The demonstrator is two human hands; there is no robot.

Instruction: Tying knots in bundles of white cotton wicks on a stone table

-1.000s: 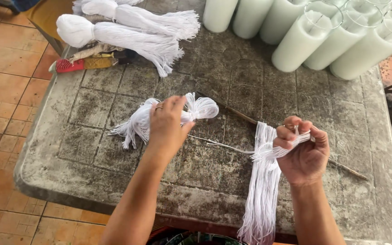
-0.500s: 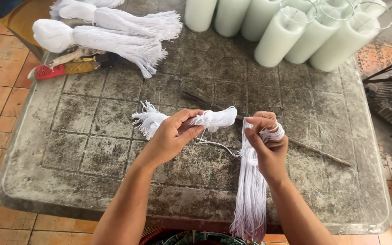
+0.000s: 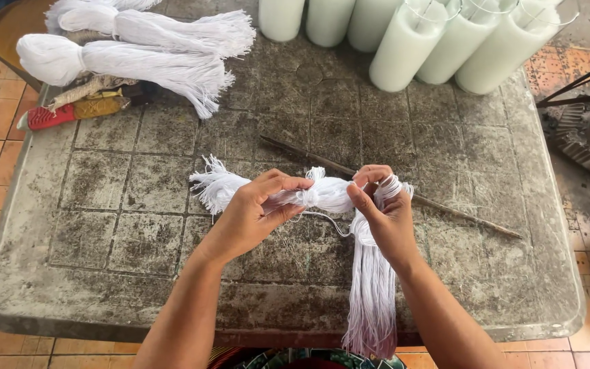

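My left hand [image 3: 254, 208] grips a small tied bundle of white string [image 3: 326, 195] just above the grey stone table [image 3: 138, 205]; the bundle's frayed end [image 3: 213, 186] sticks out to the left. My right hand [image 3: 384, 212] holds the looped top of a long hank of white strings [image 3: 371, 287], which hangs over the table's front edge. The two hands are close together, fingertips nearly meeting at the small bundle's knot. A loose strand [image 3: 326, 220] droops between them.
Two large white string bundles [image 3: 124, 58] lie at the back left beside a red-handled tool [image 3: 69, 113]. Several tall white candles in glass [image 3: 404, 41] stand along the back. A thin dark stick [image 3: 445, 208] lies across the table. Tiled floor surrounds the table.
Both hands moved toward each other: the left lifted the small bundle off the table and carried it right, the right brought the hank's top leftward until they nearly touch.
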